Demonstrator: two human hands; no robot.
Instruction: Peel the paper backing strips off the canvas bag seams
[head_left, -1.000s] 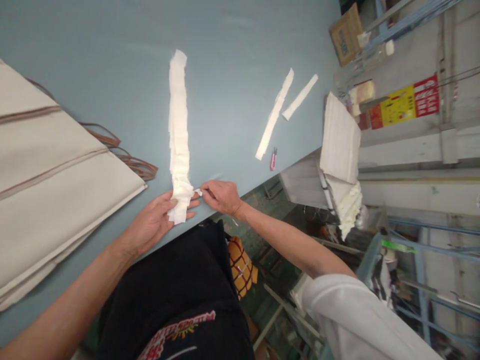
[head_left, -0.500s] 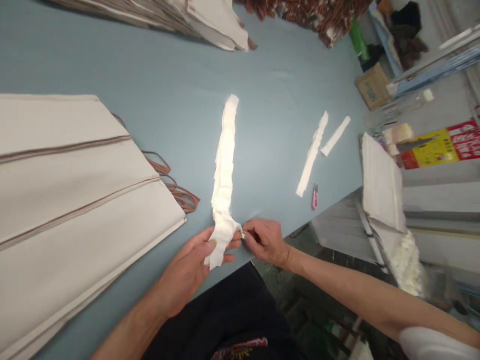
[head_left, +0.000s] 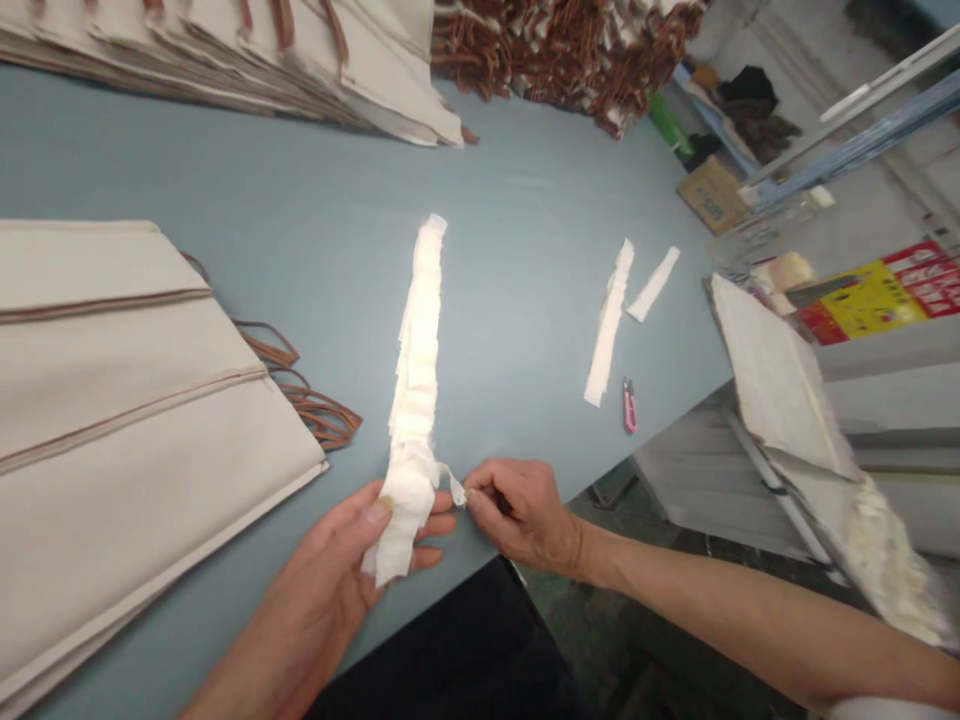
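Note:
A long row of overlapping white fabric strips [head_left: 420,350] lies on the blue-grey table, its near end lifted slightly at the edge. My left hand [head_left: 334,565] grips that end, thumb on top and fingers spread beneath. From the right side of the strips a thin, twisted white tail [head_left: 456,490] sticks out. The fingertips of my right hand [head_left: 525,510] are pinched on the tail's tip, with the other fingers curled in.
Pink thread snips [head_left: 629,405] and two shorter white strips [head_left: 609,325] lie to the right. Cream fabric panels [head_left: 142,420] with brown cords [head_left: 322,410] cover the left. Behind are stacked panels [head_left: 360,90] and a brown bundled pile [head_left: 540,50]. A cardboard box [head_left: 712,195] stands at the far right.
The camera view has shifted, so the table things sit differently in the picture. More of the white tail shows between the strips and my right fingertips. Both hands keep their grip.

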